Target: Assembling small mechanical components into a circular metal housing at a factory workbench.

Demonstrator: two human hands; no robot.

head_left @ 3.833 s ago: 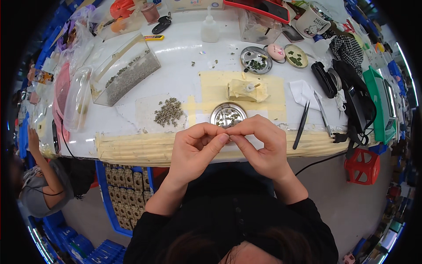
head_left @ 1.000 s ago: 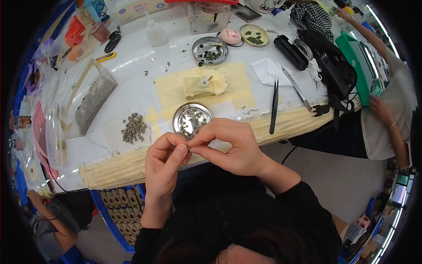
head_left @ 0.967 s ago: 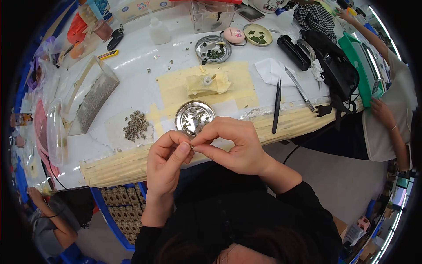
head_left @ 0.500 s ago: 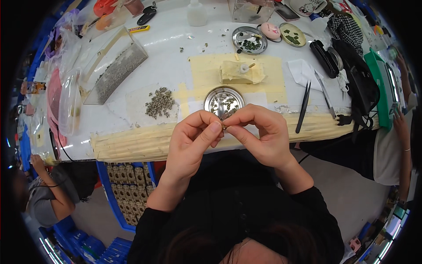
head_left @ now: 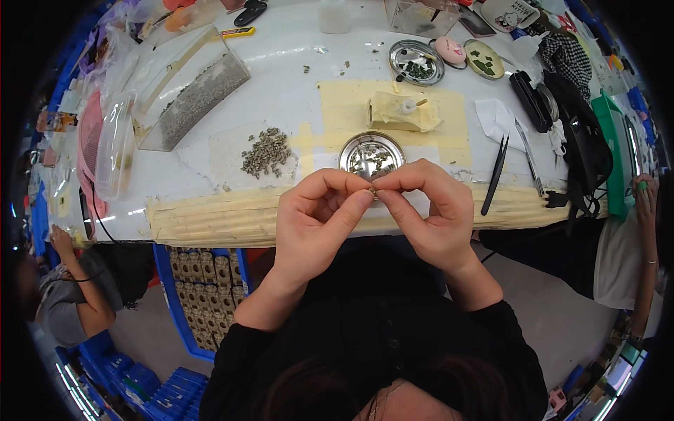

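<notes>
Edged farther, left hand, right hand, toward round silver metal dish | pinched together on tiny dull piece | likely light, slippery; grip edges

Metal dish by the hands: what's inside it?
Small green-grey pieces lie scattered inside the dish. The fingers cover part of its near side, so anything there can't be seen.

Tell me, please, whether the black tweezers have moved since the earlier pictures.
No; the black tweezers lie as before, lower end on the taped table edge.
</notes>
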